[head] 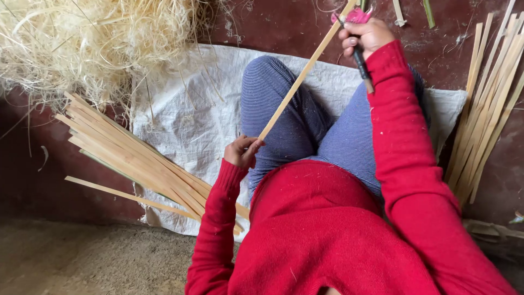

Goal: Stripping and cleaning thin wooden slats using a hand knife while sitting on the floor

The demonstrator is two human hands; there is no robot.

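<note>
Dark red floor [305,27], scuffed, with a white woven sack [185,120] spread flat. A pale, flat strip [305,68] runs slantwise over the lap. Left hand [243,151] pinches its near end; right hand [367,34] is clenched round a dark-handled knife [360,61] at the far end. Smooth slats [136,158] left, more slats [488,104] right, wispy shavings [93,43] beyond.

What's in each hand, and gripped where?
Left hand pinches the near end of a long bamboo strip. Right hand grips a dark-handled knife by its handle, against the strip's far end.
</note>
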